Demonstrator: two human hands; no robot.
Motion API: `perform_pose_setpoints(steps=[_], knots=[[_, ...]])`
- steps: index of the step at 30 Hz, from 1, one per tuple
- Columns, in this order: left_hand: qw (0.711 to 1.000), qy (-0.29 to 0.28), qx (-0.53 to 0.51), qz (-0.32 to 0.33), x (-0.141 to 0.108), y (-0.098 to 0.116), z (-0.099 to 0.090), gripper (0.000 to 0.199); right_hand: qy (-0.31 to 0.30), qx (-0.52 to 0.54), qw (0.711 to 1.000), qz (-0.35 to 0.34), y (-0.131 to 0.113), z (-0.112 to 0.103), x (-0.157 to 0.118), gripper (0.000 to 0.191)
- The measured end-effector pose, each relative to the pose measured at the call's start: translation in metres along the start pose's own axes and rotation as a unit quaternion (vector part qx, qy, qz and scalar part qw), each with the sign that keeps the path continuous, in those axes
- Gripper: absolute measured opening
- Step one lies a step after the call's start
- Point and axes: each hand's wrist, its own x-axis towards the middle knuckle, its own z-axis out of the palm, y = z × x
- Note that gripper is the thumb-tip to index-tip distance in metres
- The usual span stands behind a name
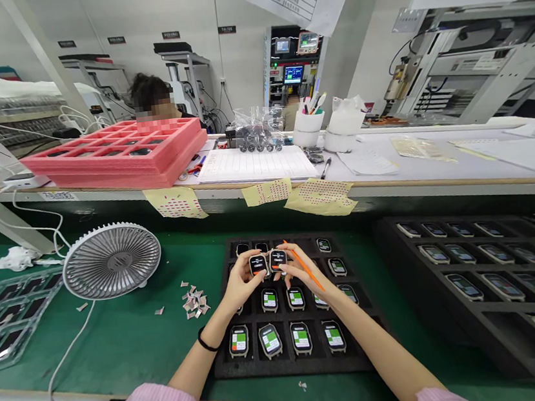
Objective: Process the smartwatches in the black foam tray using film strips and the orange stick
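Observation:
Over a black foam tray (292, 363) I hold two smartwatch bodies side by side, their lit screens facing me. My left hand (241, 283) is closed on the left smartwatch (258, 264), thumb at its lower edge. The right smartwatch (277, 260) is gripped in my right hand (300, 271). An orange stick, perhaps a pen (305, 266), also lies slantwise across that hand. Beneath, several more smartwatches (301, 338) with green and white screens sit in the tray's compartments. Some compartments are hidden behind my hands and forearms.
Left are a round fan (121, 261), small scraps (195, 302) and a clear tray (13, 316) of dark pieces. Stacked black trays (502, 328) with watches stand right. Pink foam trays (161, 168) and a pen cup (308, 127) occupy the shelf. A person (152, 97) sits beyond.

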Motion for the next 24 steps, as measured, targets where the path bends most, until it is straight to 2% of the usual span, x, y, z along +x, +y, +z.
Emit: perform_pose_setpoints(steps=[4,12,19,24], knots=[[1.0,0.006,-0.018,-0.004,0.001,0.001,-0.001,0.042,-0.001,-0.004,1.0,-0.003,-0.002,0.001,-0.001,0.039],[0.999,0.024,-0.034,-0.007,0.005,-0.011,-0.004,0.045,0.003,0.0,1.0,-0.003,-0.001,-0.001,0.0,0.034],[0.999,0.026,-0.034,-0.002,0.007,-0.006,-0.003,0.042,0.046,0.018,0.999,-0.008,-0.016,-0.005,-0.001,0.029],[0.999,0.023,-0.032,-0.004,0.008,-0.004,-0.004,0.039,0.111,0.019,0.992,-0.057,-0.033,-0.025,-0.002,0.028]])
